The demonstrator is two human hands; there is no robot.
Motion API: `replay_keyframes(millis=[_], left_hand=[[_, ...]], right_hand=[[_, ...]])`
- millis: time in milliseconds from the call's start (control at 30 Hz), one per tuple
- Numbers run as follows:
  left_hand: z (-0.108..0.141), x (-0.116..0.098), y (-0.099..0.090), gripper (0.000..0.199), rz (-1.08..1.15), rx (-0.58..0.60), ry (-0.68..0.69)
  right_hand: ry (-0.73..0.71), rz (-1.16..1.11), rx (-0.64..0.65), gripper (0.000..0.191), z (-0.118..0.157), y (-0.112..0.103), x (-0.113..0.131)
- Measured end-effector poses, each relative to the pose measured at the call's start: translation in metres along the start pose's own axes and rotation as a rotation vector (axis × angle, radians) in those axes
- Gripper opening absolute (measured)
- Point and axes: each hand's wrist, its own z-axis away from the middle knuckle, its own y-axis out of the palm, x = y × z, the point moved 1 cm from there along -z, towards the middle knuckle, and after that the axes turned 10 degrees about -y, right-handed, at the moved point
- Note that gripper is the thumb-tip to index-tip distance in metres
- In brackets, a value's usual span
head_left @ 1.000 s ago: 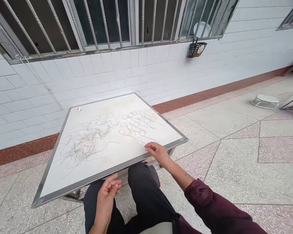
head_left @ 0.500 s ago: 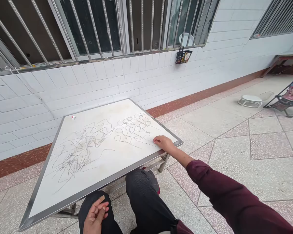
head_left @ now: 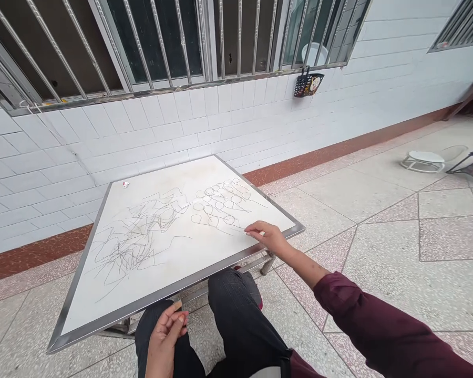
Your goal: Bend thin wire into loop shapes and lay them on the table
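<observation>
Thin dark wire-like strands lie on a white metal-edged table [head_left: 189,249]. On its left side they form a loose tangle of bent strands [head_left: 137,236]; toward the right are several strands with round loops [head_left: 216,202]. My right hand [head_left: 266,235] hovers at the table's right front, thumb and fingertips pinched together beside the tail ends of the looped strands. Whether a strand is between the fingertips is too fine to see. Over my left knee, my left hand [head_left: 167,331] has its thumb pressed to its fingers, a tan wrap on one fingertip; anything it pinches is hidden.
A small red and white object [head_left: 126,184] sits at the table's far left corner. Behind stand a white tiled wall [head_left: 157,131] and barred windows, with a black patterned basket [head_left: 308,85] hanging there. A low white stool [head_left: 423,160] is on the floor at right.
My right hand has shifted slightly left relative to the table and its fingers have drawn into a pinch. The view has swung a little left. My left hand keeps its pose.
</observation>
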Motion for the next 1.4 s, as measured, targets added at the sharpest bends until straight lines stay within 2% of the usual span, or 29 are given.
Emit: replay_keyframes(millis=[67, 167, 267, 433, 633, 867, 1067, 1233, 1400], left_hand=[[0.011, -0.024, 0.026, 0.053, 0.005, 0.09, 0.047], [0.021, -0.055, 0.063, 0.056, 0.065, 0.229, 0.086], [0.025, -0.064, 0.08, 0.055, 0.142, 0.251, 0.081], [0.029, -0.056, 0.074, 0.046, 0.206, 0.218, 0.074], [0.029, -0.052, 0.066, 0.044, 0.173, 0.187, 0.105], [0.032, -0.051, 0.059, 0.046, 0.063, 0.228, 0.153], [0.031, -0.047, 0.059, 0.043, -0.062, 0.165, 0.177], [0.028, -0.045, 0.056, 0.047, -0.177, 0.137, 0.191], [0.028, -0.043, 0.057, 0.04, -0.254, 0.106, 0.233]], right_hand=[[-0.167, -0.202, 0.045, 0.016, 0.008, 0.007, 0.035], [-0.337, -0.328, 0.109, 0.014, 0.016, 0.018, 0.081], [-0.46, -0.36, 0.155, 0.014, 0.019, 0.028, 0.109], [-0.582, -0.36, 0.228, 0.015, 0.022, 0.04, 0.123], [-0.652, -0.273, 0.281, 0.018, 0.02, 0.045, 0.129], [-0.551, -0.345, 0.377, 0.019, 0.018, 0.043, 0.13], [-0.501, -0.38, 0.489, 0.018, 0.018, 0.043, 0.13], [-0.488, -0.375, 0.528, 0.017, 0.017, 0.042, 0.133], [-0.531, -0.343, 0.564, 0.016, 0.017, 0.042, 0.134]])
